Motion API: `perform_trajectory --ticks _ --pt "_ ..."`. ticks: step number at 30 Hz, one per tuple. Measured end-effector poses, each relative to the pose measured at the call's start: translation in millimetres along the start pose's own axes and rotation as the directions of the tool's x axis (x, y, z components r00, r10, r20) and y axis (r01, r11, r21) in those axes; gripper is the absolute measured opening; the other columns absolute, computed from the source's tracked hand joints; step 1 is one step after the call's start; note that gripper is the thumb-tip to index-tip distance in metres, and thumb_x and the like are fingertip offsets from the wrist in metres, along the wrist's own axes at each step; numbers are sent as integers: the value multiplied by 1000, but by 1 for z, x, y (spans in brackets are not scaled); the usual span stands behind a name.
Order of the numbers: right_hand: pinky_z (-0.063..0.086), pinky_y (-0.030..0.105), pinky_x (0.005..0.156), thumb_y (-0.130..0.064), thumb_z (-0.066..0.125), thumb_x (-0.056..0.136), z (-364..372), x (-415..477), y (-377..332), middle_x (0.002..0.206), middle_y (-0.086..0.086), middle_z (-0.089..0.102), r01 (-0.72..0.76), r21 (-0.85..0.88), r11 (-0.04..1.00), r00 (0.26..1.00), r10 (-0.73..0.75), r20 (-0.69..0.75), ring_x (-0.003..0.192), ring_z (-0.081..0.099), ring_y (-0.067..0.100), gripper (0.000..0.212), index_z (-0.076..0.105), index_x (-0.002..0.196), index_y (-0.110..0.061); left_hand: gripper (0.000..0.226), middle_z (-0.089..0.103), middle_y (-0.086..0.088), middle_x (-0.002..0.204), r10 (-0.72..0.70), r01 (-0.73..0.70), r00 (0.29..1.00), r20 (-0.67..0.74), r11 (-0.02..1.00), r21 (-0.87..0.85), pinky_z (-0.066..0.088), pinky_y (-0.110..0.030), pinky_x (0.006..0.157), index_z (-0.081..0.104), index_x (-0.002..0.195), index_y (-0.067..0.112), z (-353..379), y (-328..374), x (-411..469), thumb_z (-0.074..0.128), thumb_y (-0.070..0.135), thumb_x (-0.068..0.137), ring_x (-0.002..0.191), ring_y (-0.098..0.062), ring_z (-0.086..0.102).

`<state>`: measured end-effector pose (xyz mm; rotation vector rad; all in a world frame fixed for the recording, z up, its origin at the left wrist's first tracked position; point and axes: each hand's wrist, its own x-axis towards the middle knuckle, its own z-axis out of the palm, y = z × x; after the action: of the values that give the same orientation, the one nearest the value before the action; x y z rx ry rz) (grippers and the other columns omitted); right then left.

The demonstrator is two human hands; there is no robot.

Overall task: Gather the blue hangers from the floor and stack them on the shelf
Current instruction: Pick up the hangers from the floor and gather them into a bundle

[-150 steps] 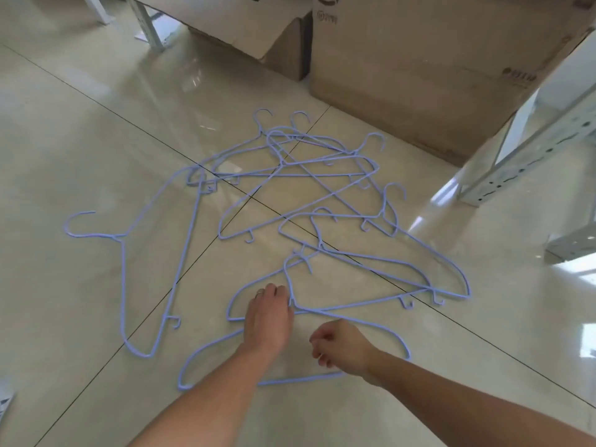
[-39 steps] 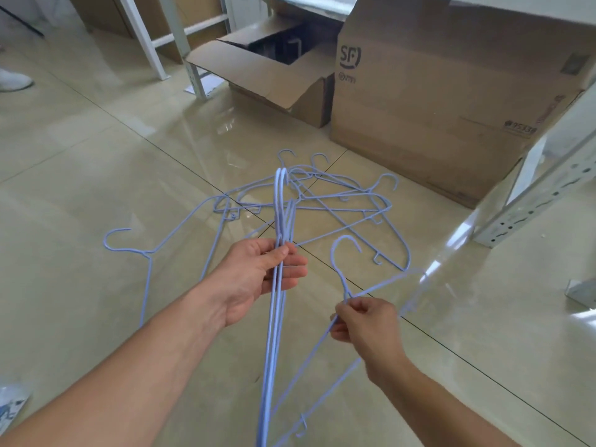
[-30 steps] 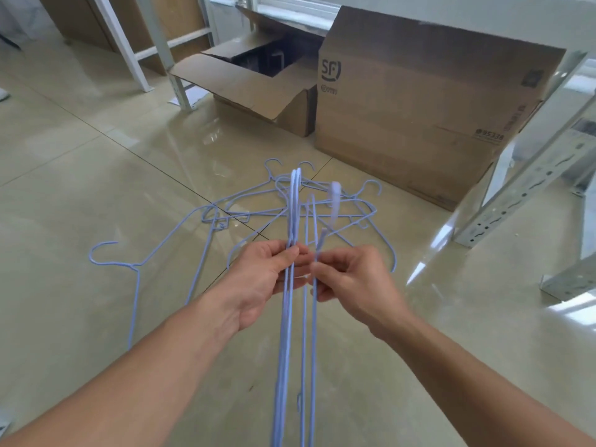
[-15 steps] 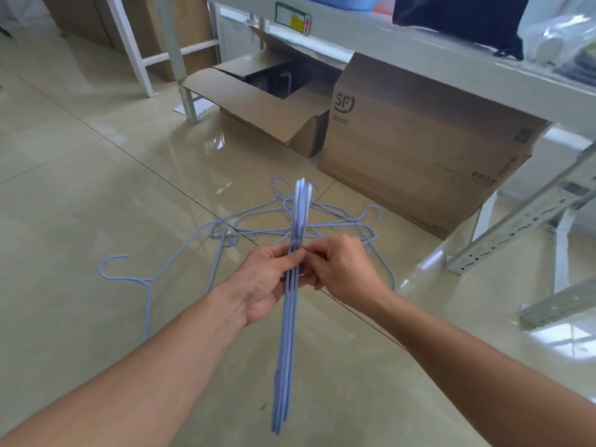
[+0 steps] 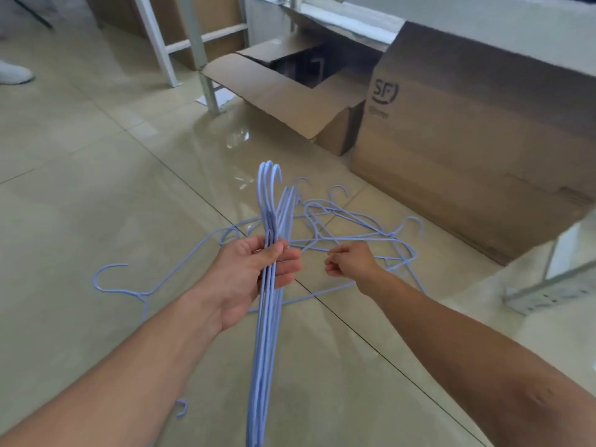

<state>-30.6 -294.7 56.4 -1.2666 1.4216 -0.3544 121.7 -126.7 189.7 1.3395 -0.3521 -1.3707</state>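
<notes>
My left hand [image 5: 254, 272] grips a bundle of thin blue hangers [image 5: 266, 333] edge-on, hooks pointing up and away from me. My right hand [image 5: 350, 261] hovers to the right of the bundle, fingers curled into a loose fist, holding nothing that I can see. Several more blue hangers [image 5: 348, 227] lie tangled on the tiled floor just beyond both hands. One single blue hanger [image 5: 119, 285] lies apart at the left. The grey shelf [image 5: 419, 11] runs along the top right above the boxes.
A large closed cardboard box [image 5: 477, 150] stands at the right under the shelf, an open cardboard box [image 5: 290, 95] to its left. White metal rack legs [image 5: 200, 53] rise behind. A perforated metal upright [image 5: 548, 295] lies at the right edge.
My right hand has let go of the bundle and moved right and lower, toward the hangers on the floor. My left hand keeps the bundle. The view has dipped down.
</notes>
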Motion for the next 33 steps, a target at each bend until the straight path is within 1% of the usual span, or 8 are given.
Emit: perform_trajectory --ticks 5,9,13,18,21,25,30,33 --pt "62 32 53 -7 70 84 56 62 1 59 13 71 -146 24 989 982 148 -119 42 68 19 21 70 98 8 18 76 -16 92 24 -26 997 -73 999 -19 60 -28 65 64 105 -2 1 2 21 59 10 92 81 -24 75" --pt "62 37 74 -29 69 88 83 75 2 92 17 78 -146 -123 982 958 109 -266 83 76 30 36 64 111 -1 18 76 -16 92 28 -31 994 -108 999 -19 60 -28 64 64 105 -2 0 2 32 59 9 92 82 -26 75" --pt "61 39 76 -19 66 86 85 82 1 101 18 76 -195 -102 976 941 157 -299 92 73 35 31 66 110 0 19 76 -18 92 41 -41 991 -125 999 1 61 -30 67 63 106 -4 0 5 37 58 8 92 79 -25 75" --pt "65 39 61 -5 66 76 51 24 -20 50 10 68 -5 204 979 970 54 -237 49 70 25 14 70 67 4 21 76 -19 95 36 -34 989 -144 999 20 61 -32 72 63 108 -5 0 3 42 58 9 93 84 -28 75" --pt "60 29 54 0 66 82 11 -29 -30 54 11 65 157 242 957 979 -120 -164 48 66 18 15 66 71 10 22 75 -20 97 36 -33 989 -141 999 24 61 -33 75 63 109 -6 4 3 42 59 8 93 89 -29 74" --pt "60 27 54 -4 70 89 -25 -76 -54 59 9 67 362 192 912 929 -371 9 51 65 15 13 73 77 -1 20 76 -18 95 47 -46 990 -129 999 13 61 -32 74 63 108 -5 12 1 37 59 7 93 89 -28 74" --pt "60 28 56 -3 66 93 -15 -107 -61 63 1 72 438 105 893 856 -450 254 55 70 15 15 79 87 -4 16 74 -18 104 80 -78 992 -93 997 30 57 -41 86 67 103 1 27 -9 27 61 9 91 92 -27 72" --pt "64 35 61 -8 64 96 -2 -114 -56 77 6 80 474 83 877 836 -477 271 66 77 20 18 80 90 -5 23 70 -25 95 79 -79 994 -77 997 6 59 -46 67 67 105 -5 34 -14 17 65 9 87 75 -32 68"
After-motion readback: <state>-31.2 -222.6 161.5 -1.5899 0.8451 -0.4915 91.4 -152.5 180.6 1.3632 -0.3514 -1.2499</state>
